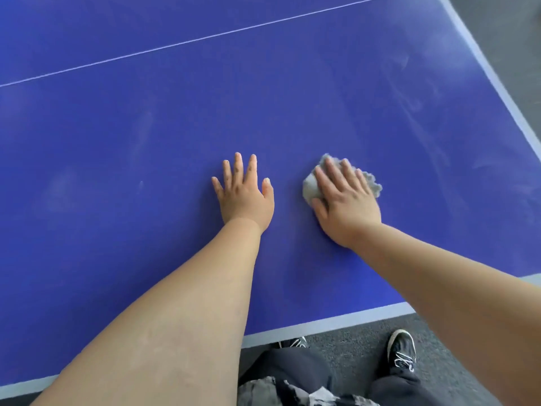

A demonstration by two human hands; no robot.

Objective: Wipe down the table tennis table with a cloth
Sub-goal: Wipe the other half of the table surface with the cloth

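Pressing my right hand (345,197) flat on the cloth (311,187), fingers straight and close together, nothing gripped, palm down on top of it. Fingers point away from me and a bit to the left.

Cloth is grey, bunched into a wad, lying on the blue tabletop (131,230) under my palm and fingers. It sticks out past the fingertips and on both sides of the hand. Its long axis runs roughly left to right, crosswise to my fingers. No clear front or back end, just a crumpled lump with a fuzzy edge.

Left hand (244,194) is just beside it on my left, apart from the cloth, flat on the bare tabletop with fingers spread and straight, holding nothing. It points straight away from me.

Further out: pale smeary streaks (409,112) on the surface towards the right edge. The thin white centre line (187,41) crosses the far side on a diagonal. A light border (322,325) runs along the near edge, and below it are grey carpet floor (351,332) and my black shoe (401,351).
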